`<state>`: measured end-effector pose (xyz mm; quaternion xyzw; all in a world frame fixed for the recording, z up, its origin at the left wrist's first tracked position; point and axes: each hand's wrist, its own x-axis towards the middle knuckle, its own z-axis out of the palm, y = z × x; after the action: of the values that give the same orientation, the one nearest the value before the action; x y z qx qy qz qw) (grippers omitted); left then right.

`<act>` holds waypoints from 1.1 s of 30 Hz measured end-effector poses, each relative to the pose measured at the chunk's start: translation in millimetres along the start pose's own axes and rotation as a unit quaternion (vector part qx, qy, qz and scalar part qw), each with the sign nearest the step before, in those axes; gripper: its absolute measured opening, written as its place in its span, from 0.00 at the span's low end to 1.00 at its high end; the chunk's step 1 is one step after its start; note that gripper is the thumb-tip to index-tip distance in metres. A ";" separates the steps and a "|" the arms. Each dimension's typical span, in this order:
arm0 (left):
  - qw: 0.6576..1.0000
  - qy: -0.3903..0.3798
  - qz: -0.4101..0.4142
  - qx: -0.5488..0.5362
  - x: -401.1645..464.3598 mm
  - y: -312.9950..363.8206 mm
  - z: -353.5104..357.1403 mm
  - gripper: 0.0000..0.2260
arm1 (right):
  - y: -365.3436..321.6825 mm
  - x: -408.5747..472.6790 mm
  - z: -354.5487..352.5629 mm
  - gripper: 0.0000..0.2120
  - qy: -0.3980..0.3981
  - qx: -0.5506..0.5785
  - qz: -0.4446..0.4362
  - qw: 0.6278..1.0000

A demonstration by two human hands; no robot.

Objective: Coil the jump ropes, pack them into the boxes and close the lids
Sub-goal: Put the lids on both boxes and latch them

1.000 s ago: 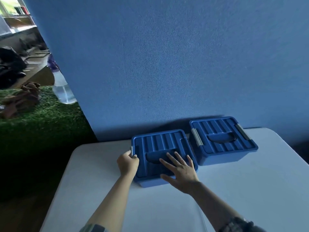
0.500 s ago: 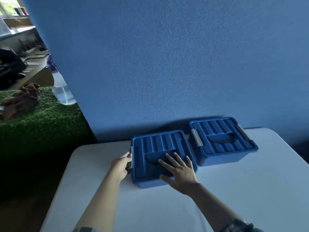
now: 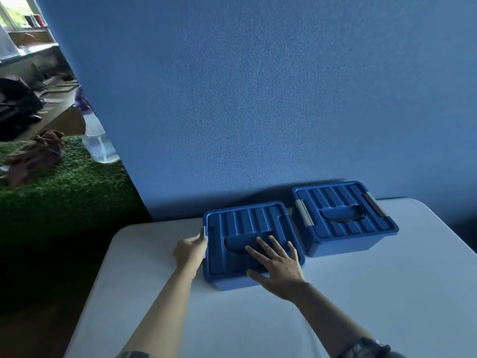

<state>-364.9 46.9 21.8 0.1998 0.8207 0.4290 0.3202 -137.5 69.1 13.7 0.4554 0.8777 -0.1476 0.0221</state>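
Pinching the near box's side latch, left hand is fastening; right hand is pressing flat on the lid. Far box appears latched.

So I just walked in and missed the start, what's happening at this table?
A person is closing up two blue boxes on a white table. The right hand lies flat on the lid of the near box, pressing it down, while the left hand works the grey latch on its left side. The far box sits lidded, both latches down. No ropes show.
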 end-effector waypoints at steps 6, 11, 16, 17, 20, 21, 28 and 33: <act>0.992 -0.070 -0.037 -0.097 9.8 -19.6 -11.1 0.12 | 2.7 0.4 -0.7 0.31 0.017 -0.063 -0.029 0.997; 0.975 -0.085 -0.092 -0.184 22.1 -21.5 -15.3 0.07 | 4.1 -0.2 -3.8 0.28 0.064 -0.043 -0.050 0.996; 0.978 -0.112 -0.081 -0.158 22.0 -23.0 -17.7 0.07 | -0.9 2.6 2.0 0.28 0.070 -0.053 -0.032 0.996; 0.980 -0.115 -0.079 -0.142 22.8 -24.1 -17.4 0.08 | -1.2 3.2 2.0 0.28 0.069 -0.048 -0.029 0.996; 0.983 -0.105 -0.079 -0.132 22.7 -23.0 -15.6 0.03 | 0.6 3.7 2.5 0.32 0.057 -0.036 -0.042 0.997; 0.987 -0.098 -0.070 -0.107 22.4 -21.5 -14.7 0.02 | 0.7 3.2 2.9 0.34 0.050 -0.033 -0.042 0.997; 0.993 -0.065 -0.086 -0.053 23.0 -13.7 -7.9 0.10 | 0.3 3.8 8.7 0.31 0.057 -0.013 -0.024 0.998; 0.965 -0.086 -0.153 -0.194 21.2 -15.2 -6.5 0.06 | 1.7 3.2 8.1 0.31 0.061 -0.012 -0.027 0.998</act>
<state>-385.4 47.5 4.4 0.0420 0.7116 0.5070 0.4845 -138.7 70.3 5.1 0.4391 0.8912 -0.1098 -0.0301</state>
